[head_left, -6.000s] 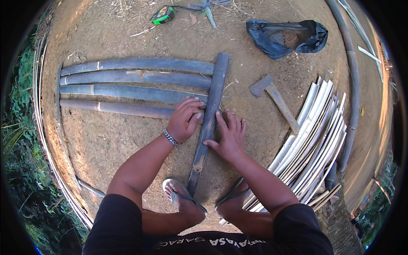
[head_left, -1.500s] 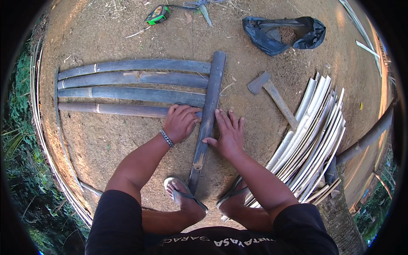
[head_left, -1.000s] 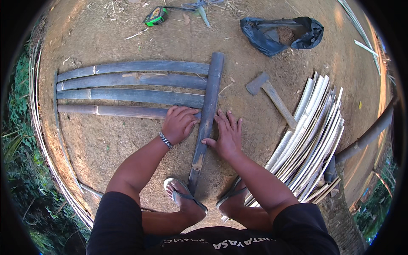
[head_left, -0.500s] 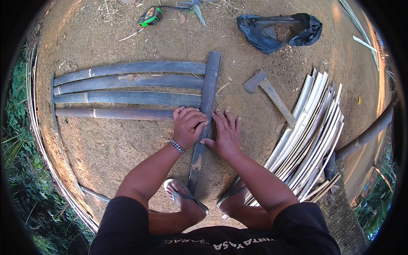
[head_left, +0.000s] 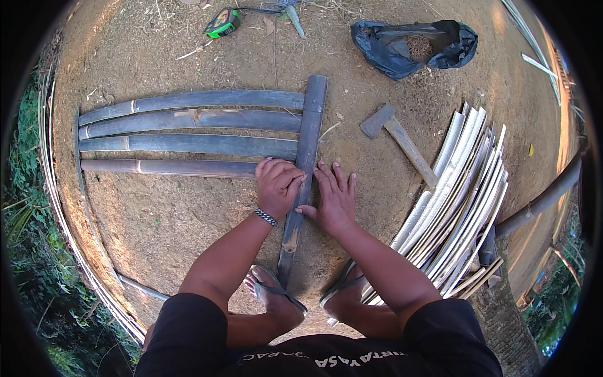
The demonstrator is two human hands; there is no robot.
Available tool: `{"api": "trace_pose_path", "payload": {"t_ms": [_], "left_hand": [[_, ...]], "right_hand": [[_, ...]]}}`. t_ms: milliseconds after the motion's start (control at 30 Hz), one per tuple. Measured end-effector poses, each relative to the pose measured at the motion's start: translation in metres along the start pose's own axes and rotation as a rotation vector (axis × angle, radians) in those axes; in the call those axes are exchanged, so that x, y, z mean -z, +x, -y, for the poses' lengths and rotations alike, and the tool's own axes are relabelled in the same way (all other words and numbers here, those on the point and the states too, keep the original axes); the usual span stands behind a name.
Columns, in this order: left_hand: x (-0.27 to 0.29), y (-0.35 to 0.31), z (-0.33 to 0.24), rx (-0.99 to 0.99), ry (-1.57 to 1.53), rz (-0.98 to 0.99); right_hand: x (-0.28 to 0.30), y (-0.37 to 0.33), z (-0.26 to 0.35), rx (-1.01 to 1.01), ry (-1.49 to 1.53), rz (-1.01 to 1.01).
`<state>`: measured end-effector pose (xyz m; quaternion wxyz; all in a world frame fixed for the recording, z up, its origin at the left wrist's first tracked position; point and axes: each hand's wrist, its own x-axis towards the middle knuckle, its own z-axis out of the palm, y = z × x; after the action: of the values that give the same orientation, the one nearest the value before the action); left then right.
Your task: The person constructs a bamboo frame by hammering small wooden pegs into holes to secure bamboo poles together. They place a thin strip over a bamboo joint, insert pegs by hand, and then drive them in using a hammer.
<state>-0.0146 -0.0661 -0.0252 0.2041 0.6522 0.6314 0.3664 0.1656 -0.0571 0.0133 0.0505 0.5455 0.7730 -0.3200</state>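
A dark bamboo crosspiece point(head_left: 309, 132) lies on the ground, running from the far side toward my feet. Several split bamboo slats stretch leftward from it, among them a wide one point(head_left: 245, 120) and the nearest, narrower slat point(head_left: 195, 168). My left hand point(head_left: 277, 187) is closed over the right end of that nearest slat, its fingertips against the crosspiece; the slat's end is hidden beneath it. To the right, my right hand point(head_left: 333, 196) has its fingers spread on the soil beside the crosspiece, with the thumb resting on the crosspiece's edge.
A hatchet point(head_left: 405, 141) lies right of my hands, its handle end against a pile of pale bamboo strips point(head_left: 461, 201). Beyond are a black plastic bag point(head_left: 383, 53) holding small brown pieces and a green tape measure point(head_left: 222, 24). Sandalled feet point(head_left: 276, 295) stand close by the crosspiece.
My left forearm and elbow have shifted slightly to the right and down. Both hands stay in nearly the same place, and the bamboo pieces have not visibly moved.
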Motion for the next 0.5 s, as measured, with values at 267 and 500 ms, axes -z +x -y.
{"api": "trace_pose_path", "payload": {"t_ms": [267, 500], "left_hand": [[-0.0037, -0.0014, 0.0016, -0.019, 0.043, -0.015], [-0.0017, -0.0027, 0.0036, -0.049, 0.031, 0.019]], "right_hand": [[-0.001, -0.0003, 0.0003, 0.001, 0.002, -0.002], [0.0028, 0.0001, 0.0005, -0.004, 0.006, 0.019]]}}
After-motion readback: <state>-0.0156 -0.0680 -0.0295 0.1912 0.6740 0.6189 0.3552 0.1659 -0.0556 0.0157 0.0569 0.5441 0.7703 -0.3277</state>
